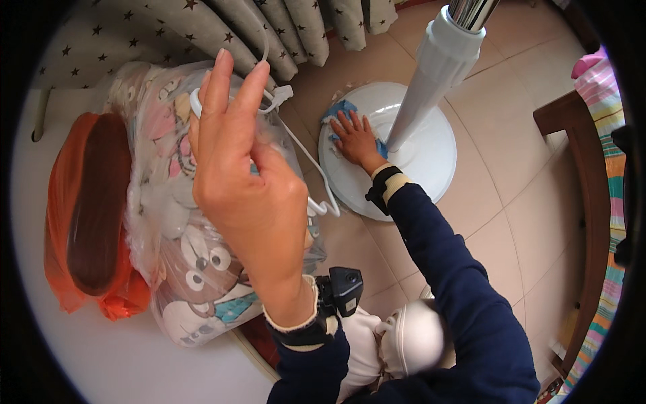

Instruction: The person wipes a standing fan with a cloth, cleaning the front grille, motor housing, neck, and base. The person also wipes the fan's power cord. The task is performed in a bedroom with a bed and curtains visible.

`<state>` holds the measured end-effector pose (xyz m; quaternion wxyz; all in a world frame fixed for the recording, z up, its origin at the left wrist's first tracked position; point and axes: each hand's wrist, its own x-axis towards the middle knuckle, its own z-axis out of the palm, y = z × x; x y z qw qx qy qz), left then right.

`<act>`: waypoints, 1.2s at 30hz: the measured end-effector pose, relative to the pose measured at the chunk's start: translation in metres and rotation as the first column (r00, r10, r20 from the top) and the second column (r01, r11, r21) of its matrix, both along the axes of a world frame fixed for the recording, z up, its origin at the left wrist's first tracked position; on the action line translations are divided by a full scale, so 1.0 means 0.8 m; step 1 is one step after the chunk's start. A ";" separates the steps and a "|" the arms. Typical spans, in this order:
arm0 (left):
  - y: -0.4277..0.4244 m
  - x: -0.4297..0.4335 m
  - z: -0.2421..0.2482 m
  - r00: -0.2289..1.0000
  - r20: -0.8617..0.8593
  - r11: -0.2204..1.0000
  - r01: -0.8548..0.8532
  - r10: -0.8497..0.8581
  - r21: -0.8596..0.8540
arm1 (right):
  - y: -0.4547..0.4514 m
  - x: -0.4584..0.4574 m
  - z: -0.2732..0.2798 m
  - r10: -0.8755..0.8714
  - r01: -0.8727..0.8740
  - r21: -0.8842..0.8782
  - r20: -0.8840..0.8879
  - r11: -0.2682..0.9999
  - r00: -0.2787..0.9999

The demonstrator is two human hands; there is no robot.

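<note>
My right hand [356, 139] lies flat with spread fingers on a crumpled blue cloth [345, 107], pressing it against a round white base [429, 166]. A pale grey pole [416, 98] rises from that base, topped by a collar and a chrome tube. Raised close to the camera, my left hand [247, 166] has a white power cord [315, 161] looped about its fingers; part of the grip is hidden behind them. Just past its fingertips hangs a white plug-like piece [281, 95].
Left of the base sits a clear plastic bag of plush toys [202, 283], beside an orange bag [60, 212] on a white surface [91, 353]. A star-patterned curtain [303, 30] hangs behind. At right runs a wooden bed frame [595, 212]. Below me is a white rounded object [414, 338].
</note>
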<state>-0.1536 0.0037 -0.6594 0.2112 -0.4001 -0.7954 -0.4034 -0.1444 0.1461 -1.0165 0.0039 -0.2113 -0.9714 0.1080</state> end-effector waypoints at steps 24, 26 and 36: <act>0.004 -0.014 -0.004 0.998 0.032 0.998 0.060 -0.060 -0.021 | 0.019 -0.045 -0.010 -0.083 0.088 0.081 -0.061 0.993 0.995; 0.004 -0.012 -0.006 0.999 0.006 0.998 0.045 -0.045 -0.043 | -0.003 -0.035 -0.006 0.017 -0.012 0.070 -0.066 0.997 0.998; -0.015 0.007 -0.001 0.997 0.071 0.996 0.015 -0.008 -0.093 | -0.089 0.054 0.001 0.523 -0.521 0.054 -0.098 0.852 0.846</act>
